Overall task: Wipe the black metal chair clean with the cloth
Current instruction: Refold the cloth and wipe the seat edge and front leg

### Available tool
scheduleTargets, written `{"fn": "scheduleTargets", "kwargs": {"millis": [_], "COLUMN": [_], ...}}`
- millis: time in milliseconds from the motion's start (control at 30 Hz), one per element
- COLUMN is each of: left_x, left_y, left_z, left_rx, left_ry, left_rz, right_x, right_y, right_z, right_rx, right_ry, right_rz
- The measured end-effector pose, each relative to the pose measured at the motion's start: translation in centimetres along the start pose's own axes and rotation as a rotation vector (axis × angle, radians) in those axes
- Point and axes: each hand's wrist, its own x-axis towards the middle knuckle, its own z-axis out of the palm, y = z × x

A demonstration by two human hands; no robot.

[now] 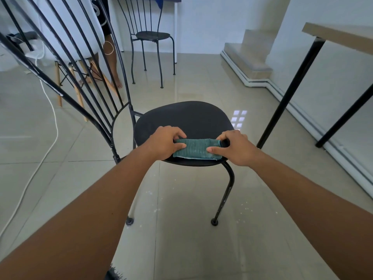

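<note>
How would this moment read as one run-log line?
phase: folding cloth | left hand: gripping cloth | right hand: gripping cloth | cloth on chair seat

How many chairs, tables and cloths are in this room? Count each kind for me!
Black metal chairs: 2, the near chair and the far chair
White chairs with wooden legs: 1, the white chair
Tables: 2, the wooden table and the white table
Cloths: 1, the green cloth, held by the left hand and the right hand
Total: 6
</note>
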Motion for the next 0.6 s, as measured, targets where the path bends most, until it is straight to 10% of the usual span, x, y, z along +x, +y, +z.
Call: {"fn": "scheduleTargets", "kwargs": {"millis": [367,600], "left_x": [-0.3,-0.4], "left_y": [1.6,2.3], "left_z": [-0.8,0.0], "left_rx": [-0.390,-0.281], "left_ry": [-0.095,-0.038], "left_rz": [-0.078,-0.122], "right_x": [1.3,2.1], "right_y": [-4.4,-5.1], "right_z": [-2.9,-1.8], "right_rx": [0.501,0.305], "right_ry": [0.165,0.193], "right_rz": [0.025,-0.035]}}
